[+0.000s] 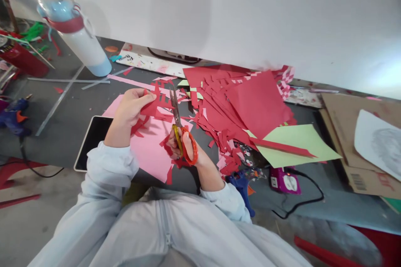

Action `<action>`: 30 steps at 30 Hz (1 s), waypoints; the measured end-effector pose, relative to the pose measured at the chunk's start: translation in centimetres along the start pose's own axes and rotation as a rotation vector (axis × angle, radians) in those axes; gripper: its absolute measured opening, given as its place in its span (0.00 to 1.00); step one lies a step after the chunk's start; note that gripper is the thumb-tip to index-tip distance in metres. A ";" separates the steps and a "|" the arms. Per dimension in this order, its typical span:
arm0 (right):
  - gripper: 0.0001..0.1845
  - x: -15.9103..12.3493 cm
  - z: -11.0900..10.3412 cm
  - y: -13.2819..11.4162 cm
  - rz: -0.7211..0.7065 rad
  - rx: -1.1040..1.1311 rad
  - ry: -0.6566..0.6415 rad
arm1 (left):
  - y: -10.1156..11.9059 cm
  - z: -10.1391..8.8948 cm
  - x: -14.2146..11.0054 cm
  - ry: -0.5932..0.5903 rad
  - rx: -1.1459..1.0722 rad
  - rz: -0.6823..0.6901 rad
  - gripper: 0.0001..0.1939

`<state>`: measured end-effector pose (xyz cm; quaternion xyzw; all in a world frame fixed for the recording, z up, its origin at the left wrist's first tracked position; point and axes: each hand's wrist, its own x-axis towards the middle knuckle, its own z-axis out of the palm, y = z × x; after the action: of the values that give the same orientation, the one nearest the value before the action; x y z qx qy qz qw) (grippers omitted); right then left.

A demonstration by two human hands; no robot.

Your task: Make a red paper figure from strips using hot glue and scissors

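My left hand [133, 106] pinches a piece of red paper [153, 102] that has slits cut into its right side. In my right hand [184, 142] is a pair of scissors [176, 110] with red and yellow handles, its blades pointing up and away from me. The blades stand beside the slit edge of the red paper; whether they touch it I cannot tell. Pink paper [150, 146] lies under both hands, with red scraps scattered on it. To the right spreads a heap of red paper sheets [257, 104], many cut into strips.
A white and blue bottle [79, 44] stands at the back left. A tablet [94, 139] lies by my left forearm. Blue glue guns [242, 190] sit at both sides. Pale green paper [300, 146], a purple box [286, 181] with a cable, and cardboard [341, 133] are on the right.
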<state>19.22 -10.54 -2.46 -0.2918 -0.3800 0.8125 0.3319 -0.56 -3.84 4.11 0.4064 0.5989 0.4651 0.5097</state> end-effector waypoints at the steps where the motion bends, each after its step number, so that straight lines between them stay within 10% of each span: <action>1: 0.30 -0.1 0.0 0.0 0.008 0.001 -0.013 | 0.0 0.0 -0.1 -0.017 -0.018 -0.006 0.11; 30: 0.29 -0.7 0.7 -0.4 -0.045 -0.237 -0.050 | -0.7 0.0 -1.0 -0.086 0.101 0.042 0.11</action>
<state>19.29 -11.19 -1.56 -0.3001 -0.4879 0.7614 0.3035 -0.41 -4.98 3.70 0.4636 0.5905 0.4272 0.5039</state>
